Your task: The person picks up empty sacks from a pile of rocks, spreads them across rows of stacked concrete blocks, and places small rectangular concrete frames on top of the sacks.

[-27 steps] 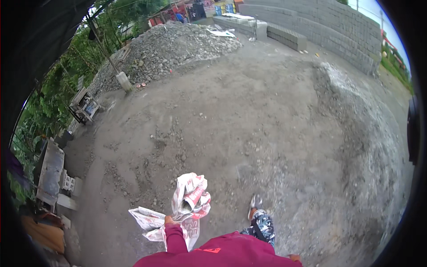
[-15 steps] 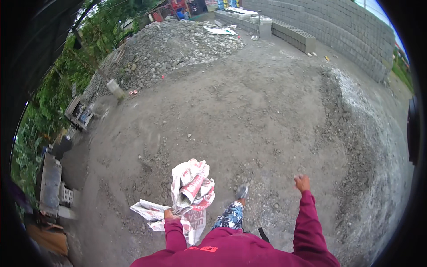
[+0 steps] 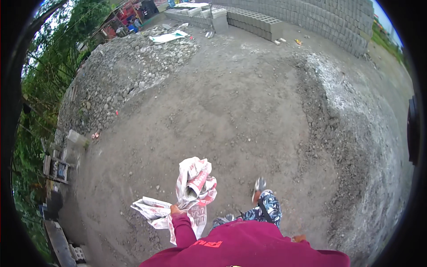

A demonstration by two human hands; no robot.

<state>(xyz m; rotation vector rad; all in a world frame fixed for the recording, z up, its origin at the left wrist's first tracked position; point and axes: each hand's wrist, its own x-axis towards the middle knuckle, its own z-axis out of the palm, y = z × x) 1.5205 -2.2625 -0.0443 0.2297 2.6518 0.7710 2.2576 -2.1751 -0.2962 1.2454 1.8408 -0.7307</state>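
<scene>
Left hand (image 3: 175,209), maroon sleeve, clenched on a crumpled bundle of newspaper (image 3: 195,182) held out in front at about waist height, above bare dirt ground (image 3: 231,107). One sheet (image 3: 149,208) hangs off to the left of the hand; the rest bunches upward and droops below the wrist. Right hand (image 3: 299,239) barely visible at the hip; grip cannot be told. One foot (image 3: 259,186) forward on the dirt. Gravel pile (image 3: 129,66) far left, grey block wall (image 3: 320,22) at the back.
</scene>
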